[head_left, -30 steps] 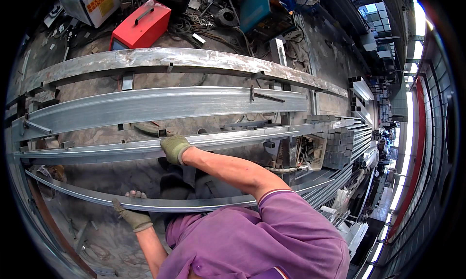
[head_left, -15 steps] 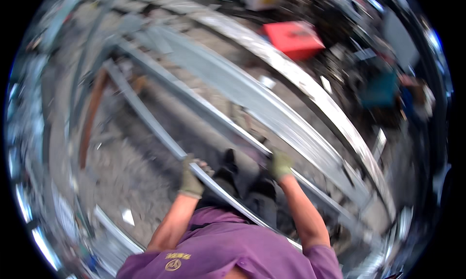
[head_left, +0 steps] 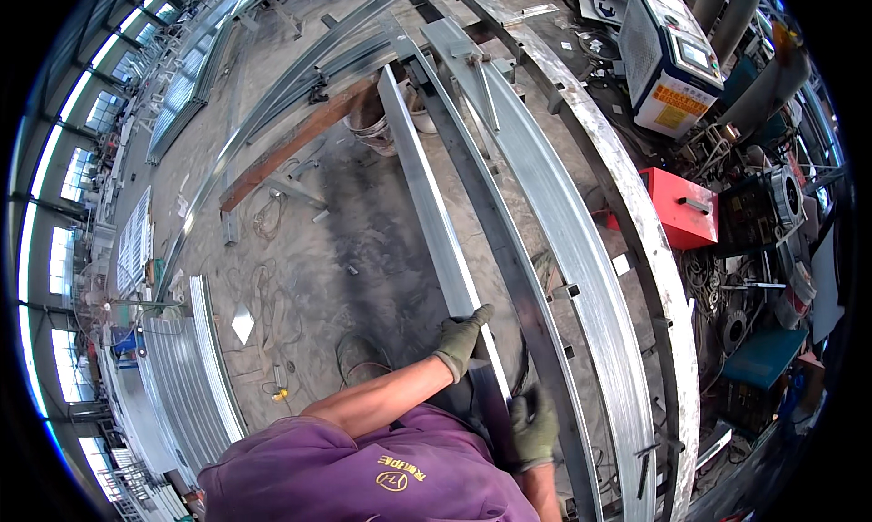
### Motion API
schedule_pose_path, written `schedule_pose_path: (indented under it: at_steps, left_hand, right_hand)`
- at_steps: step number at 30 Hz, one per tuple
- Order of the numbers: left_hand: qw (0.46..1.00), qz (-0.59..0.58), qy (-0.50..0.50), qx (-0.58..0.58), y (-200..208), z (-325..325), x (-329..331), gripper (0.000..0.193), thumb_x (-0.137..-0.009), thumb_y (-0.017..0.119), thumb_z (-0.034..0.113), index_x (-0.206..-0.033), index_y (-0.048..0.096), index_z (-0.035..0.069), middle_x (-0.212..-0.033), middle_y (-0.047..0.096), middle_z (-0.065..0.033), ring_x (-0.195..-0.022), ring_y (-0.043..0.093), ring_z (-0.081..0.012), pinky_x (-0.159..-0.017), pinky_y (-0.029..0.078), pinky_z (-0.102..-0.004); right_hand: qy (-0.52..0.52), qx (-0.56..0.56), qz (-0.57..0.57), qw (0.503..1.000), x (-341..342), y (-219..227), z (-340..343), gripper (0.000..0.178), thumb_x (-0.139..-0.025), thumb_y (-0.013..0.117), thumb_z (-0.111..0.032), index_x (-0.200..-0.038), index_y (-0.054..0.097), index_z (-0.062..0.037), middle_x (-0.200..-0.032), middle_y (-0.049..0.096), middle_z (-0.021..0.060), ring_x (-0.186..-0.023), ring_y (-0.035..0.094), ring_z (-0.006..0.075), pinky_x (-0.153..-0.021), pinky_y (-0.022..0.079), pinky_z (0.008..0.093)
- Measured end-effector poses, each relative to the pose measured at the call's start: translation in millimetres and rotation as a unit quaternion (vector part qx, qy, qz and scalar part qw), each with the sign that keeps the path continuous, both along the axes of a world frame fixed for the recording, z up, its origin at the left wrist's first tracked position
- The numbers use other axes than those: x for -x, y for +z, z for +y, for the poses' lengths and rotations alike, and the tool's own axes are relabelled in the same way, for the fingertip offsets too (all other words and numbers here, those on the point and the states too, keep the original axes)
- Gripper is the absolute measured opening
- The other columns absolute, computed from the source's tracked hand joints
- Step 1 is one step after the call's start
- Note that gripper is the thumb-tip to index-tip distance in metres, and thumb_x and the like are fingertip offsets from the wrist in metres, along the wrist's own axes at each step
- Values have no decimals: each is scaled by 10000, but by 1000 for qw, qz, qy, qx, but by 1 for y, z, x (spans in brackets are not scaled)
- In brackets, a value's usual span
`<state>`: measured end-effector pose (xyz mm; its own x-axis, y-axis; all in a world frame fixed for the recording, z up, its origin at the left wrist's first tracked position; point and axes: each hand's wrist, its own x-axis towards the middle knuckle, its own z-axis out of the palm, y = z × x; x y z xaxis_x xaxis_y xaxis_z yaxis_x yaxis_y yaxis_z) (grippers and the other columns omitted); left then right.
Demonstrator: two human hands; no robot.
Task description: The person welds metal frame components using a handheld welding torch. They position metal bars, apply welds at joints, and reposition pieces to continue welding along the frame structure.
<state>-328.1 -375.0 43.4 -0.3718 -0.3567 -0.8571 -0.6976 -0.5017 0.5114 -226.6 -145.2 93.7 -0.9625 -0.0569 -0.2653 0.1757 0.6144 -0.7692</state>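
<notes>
A long galvanized steel bar (head_left: 425,200) slants away from my body toward the far middle. My left hand (head_left: 465,338), in a grey-green work glove, is closed round it, with the thumb over its upper edge. Nearer my body, my right hand (head_left: 532,427), gloved alike and slightly blurred, grips the same bar along its right edge. The bar's near end is hidden by my hand and shirt. Just right of it runs a darker steel rail (head_left: 520,272), and beyond that a wide galvanized channel (head_left: 581,250) with small brackets along it.
A pale, worn beam (head_left: 654,241) curves along the right. Behind it stand a red metal box (head_left: 681,209), a white-and-blue machine (head_left: 668,68) and tangled cables. Left lie a rusty-brown bar (head_left: 291,145), a bucket (head_left: 371,127) and stacked corrugated sheets (head_left: 186,377).
My right hand has left the neighbouring rail and come back to the bar near my body. My left hand stays on the bar. The whole view has swung round and sharpened.
</notes>
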Motion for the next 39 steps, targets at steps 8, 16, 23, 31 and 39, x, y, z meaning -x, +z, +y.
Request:
schedule_pose_path:
  at_steps: [8, 16, 23, 31, 39]
  left_hand:
    - [995, 68, -40, 66, -2, -12, -4, 445, -985, 848, 285, -1237, 688, -46, -1099, 769, -128, -965, 734, -224, -858, 608, -389]
    - [945, 4, -320, 67, 61, -42, 32, 461, -996, 809, 385, -1129, 718, -46, -818, 730, -102, -567, 652, -180, -538, 541, -352]
    - [939, 79, -320, 96, 29, -9, 75, 439, -969, 821, 328, -798, 713, -61, -659, 689, -136, -464, 643, -228, -430, 509, -397]
    - [969, -24, -246, -1, -8, 9, 104, 422, -920, 873, 359, -949, 563, 76, -636, 420, -29, -428, 399, -163, -399, 326, -338]
    - [949, -14, -296, 104, -44, -14, 124, 557, -879, 914, 430, -775, 482, 94, -609, 558, -71, -411, 521, -208, -344, 436, -369]
  right_hand:
    - [22, -168, 27, 985, 0, -49, 6, 328, -1085, 599, -334, -907, 702, -78, -779, 736, 211, -692, 703, 474, -622, 532, 590]
    - [-41, 77, -148, 985, 20, -81, 30, 490, -1114, 631, -412, -1042, 766, 53, -832, 763, 153, -781, 648, 156, -711, 535, 394]
    - [-7, 126, -184, 975, 34, -48, 43, 582, -1079, 653, -466, -1410, 670, 13, -1305, 747, 254, -1273, 701, 354, -1074, 531, 419]
    - [39, -189, -73, 979, -28, -16, 70, 617, -872, 805, -346, -1408, 632, -94, -1382, 653, 179, -1326, 603, 376, -1064, 505, 500]
    - [-140, -341, -176, 913, -112, -44, 111, 293, -872, 722, -230, -1139, 745, -111, -1140, 747, 118, -1133, 702, 320, -973, 516, 485]
